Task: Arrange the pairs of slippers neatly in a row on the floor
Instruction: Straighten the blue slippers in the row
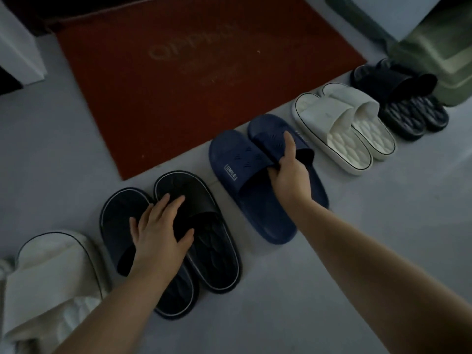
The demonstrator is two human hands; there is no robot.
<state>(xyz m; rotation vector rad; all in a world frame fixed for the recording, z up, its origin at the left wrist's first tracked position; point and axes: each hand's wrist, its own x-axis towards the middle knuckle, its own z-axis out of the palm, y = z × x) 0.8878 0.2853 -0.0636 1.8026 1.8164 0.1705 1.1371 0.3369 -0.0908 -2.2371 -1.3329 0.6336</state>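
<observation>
**Risking a crooked row**

My left hand (159,227) is lying open, fingers spread, pressing on the black pair (217,251) at lower centre. My right hand (290,166) is pinching a navy slipper (265,129) by its strap, mid-frame. I'm thinking a hard tug could be knocking it into the white pair (339,123).

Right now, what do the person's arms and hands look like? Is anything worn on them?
Both arms are bare as far as the frame shows, with no sleeves. The left hand and the right hand wear no gloves, and I see no ring, watch or bracelet, though the light is dim.
</observation>
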